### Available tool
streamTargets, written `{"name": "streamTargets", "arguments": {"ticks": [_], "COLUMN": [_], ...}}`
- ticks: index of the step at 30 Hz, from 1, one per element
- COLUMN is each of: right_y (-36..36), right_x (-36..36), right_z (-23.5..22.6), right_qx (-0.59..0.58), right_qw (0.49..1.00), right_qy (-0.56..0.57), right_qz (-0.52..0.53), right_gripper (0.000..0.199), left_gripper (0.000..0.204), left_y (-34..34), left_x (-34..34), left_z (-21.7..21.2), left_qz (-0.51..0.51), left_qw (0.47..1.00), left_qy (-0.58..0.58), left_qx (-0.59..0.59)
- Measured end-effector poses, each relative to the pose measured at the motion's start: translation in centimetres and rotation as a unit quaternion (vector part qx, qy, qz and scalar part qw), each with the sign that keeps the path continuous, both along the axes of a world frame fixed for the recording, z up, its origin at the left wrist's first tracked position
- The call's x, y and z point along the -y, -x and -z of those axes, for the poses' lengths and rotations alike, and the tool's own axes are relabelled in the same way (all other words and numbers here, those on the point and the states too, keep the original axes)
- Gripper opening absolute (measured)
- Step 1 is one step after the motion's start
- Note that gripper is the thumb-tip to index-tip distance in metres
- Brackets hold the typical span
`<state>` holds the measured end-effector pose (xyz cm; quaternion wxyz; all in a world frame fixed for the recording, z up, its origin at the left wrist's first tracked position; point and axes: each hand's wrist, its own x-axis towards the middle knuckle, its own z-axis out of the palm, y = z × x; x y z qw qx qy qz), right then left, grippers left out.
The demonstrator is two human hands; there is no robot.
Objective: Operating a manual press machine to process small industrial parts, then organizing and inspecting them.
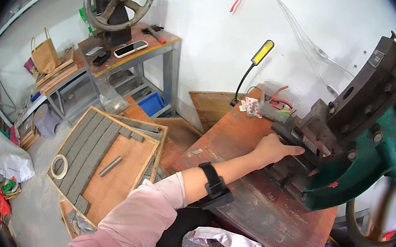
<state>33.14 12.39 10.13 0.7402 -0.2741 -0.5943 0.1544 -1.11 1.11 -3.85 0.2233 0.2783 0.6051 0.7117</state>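
My left hand [278, 150] reaches in to the green and dark metal screw press [368, 160]. Its thumb lies across the front of the dark die block [308, 154], and its fingers curl down against the block's near side. Their tips are hidden, so whatever they grip cannot be made out. A pink sleeve [135, 213] and a black wrist strap [213, 180] are on this arm. At the right, the press's handwheel [360, 237] shows a blurred spoke or lever. My right hand is not in view.
Left of the worn red bench [256, 211], wooden trays [120, 178] hold rows of grey strips, a metal rod [110, 166] and a tape roll [59, 167]. Behind stand a yellow lamp [262, 53] and a plastic tool box [277, 107]. A white bag [229, 242] sits below me.
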Motion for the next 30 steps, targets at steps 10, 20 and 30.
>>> {"name": "streamTargets", "arguments": {"ticks": [10, 20, 30], "right_y": [0.0, 1.3, -0.5], "right_x": [-0.4, 0.4, -0.6], "right_z": [-1.7, -6.9, -2.4], "right_qx": [0.013, 0.029, 0.073], "right_qw": [0.999, 0.996, 0.996], "right_qy": [0.031, 0.05, -0.043], "right_qz": [-0.007, 0.062, -0.018], "right_gripper": [0.023, 0.022, 0.019], "left_gripper": [0.046, 0.05, 0.063], "left_y": [-0.5, -1.2, -1.1], "left_x": [1.1, 1.8, 1.7], "left_z": [-2.5, -3.5, -3.4], "left_qz": [0.109, 0.043, 0.063], "left_qw": [0.992, 0.999, 0.997], "left_qy": [-0.038, 0.02, 0.039], "left_qx": [0.056, 0.02, 0.034]}}
